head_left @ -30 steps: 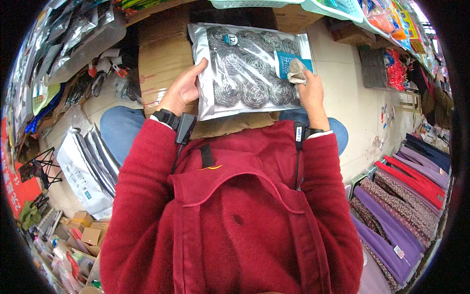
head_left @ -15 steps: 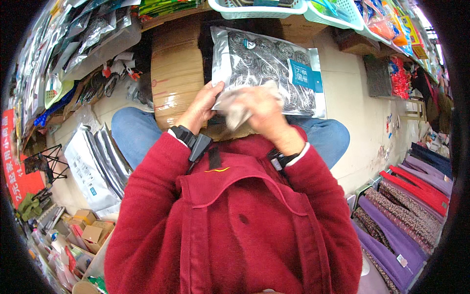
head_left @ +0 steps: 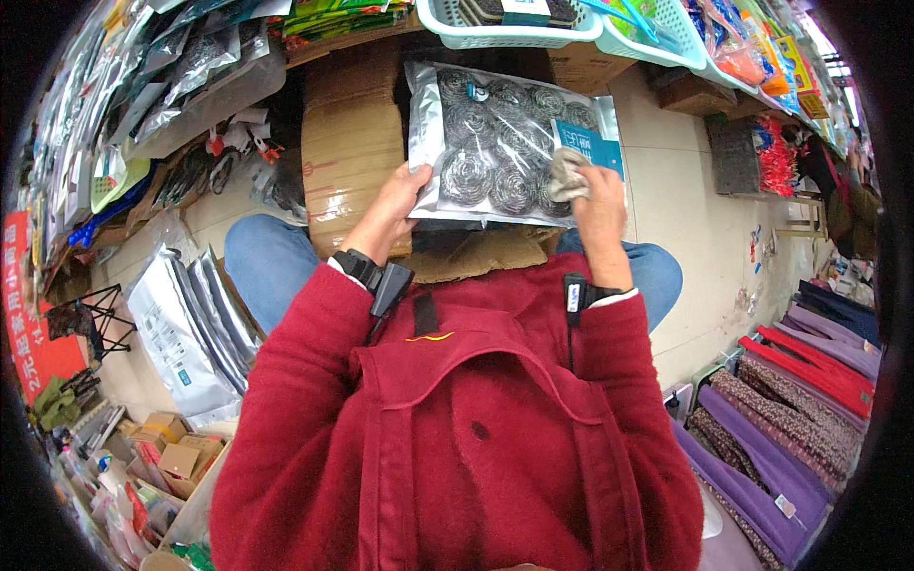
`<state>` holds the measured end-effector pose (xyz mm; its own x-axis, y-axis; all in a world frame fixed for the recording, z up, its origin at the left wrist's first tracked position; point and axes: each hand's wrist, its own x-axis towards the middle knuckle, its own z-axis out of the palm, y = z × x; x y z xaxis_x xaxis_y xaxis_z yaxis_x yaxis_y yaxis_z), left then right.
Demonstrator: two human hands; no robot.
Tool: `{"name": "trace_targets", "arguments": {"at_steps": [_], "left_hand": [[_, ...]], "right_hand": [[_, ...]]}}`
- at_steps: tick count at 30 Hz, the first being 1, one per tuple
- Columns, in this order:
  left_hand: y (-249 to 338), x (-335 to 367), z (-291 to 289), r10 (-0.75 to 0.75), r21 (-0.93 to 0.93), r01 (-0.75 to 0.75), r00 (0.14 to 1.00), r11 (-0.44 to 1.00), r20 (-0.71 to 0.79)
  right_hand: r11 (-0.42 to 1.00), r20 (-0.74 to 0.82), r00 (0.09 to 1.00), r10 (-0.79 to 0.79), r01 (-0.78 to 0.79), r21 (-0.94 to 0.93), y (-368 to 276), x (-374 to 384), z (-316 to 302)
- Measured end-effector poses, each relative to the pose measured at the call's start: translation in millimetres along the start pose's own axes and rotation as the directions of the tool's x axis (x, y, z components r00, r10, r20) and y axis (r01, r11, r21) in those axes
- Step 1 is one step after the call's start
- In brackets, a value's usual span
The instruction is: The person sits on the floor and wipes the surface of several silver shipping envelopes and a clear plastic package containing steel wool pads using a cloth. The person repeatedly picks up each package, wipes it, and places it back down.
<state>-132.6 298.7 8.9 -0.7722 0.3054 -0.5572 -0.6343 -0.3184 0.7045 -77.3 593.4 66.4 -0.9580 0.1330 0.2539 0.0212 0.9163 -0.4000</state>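
Note:
A flat silver-edged clear packet [head_left: 495, 143] holding several steel wire scouring pads is held up in front of me, above my knees. My left hand [head_left: 395, 205] grips its lower left edge. My right hand [head_left: 598, 200] holds a crumpled grey cloth [head_left: 566, 176] pressed against the packet's right side, just under its blue label. Both red sleeves come up from below, each wrist wearing a black band.
A brown cardboard box [head_left: 352, 152] stands behind the packet. White and teal plastic baskets [head_left: 519, 24] sit on a shelf above. Silver packets [head_left: 186, 328] lie on the floor at left, small boxes [head_left: 176, 452] lower left, folded fabrics [head_left: 790, 419] at right.
Half a second ago both hands were together at the packet's lower edge. Now the left hand holds the left edge, and the right hand has moved up right with the cloth.

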Motion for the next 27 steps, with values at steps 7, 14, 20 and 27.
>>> {"name": "trace_targets", "arguments": {"at_steps": [7, 14, 20, 27], "left_hand": [[0, -15, 11, -0.053, -0.126, 0.042, 0.995, 0.991, -0.084], [-26, -12, -6, -0.034, 0.037, 0.038, 0.994, 0.999, -0.105], [-32, -7, -15, 0.003, 0.007, -0.002, 0.993, 1.000, -0.117], [-28, -9, -16, -0.010, 0.007, 0.011, 0.993, 1.000, -0.121]], "right_hand": [[0.741, -0.041, 0.807, -0.590, 0.561, 0.370, -124, 19, 49], [0.844, 0.261, 0.805, -0.532, 0.528, 0.094, -90, 103, 101], [0.889, 0.261, 0.963, -0.072, 0.181, -0.422, 65, 133, 66], [0.871, 0.264, 0.835, 0.482, -0.423, -0.250, 172, 114, 0]]}}
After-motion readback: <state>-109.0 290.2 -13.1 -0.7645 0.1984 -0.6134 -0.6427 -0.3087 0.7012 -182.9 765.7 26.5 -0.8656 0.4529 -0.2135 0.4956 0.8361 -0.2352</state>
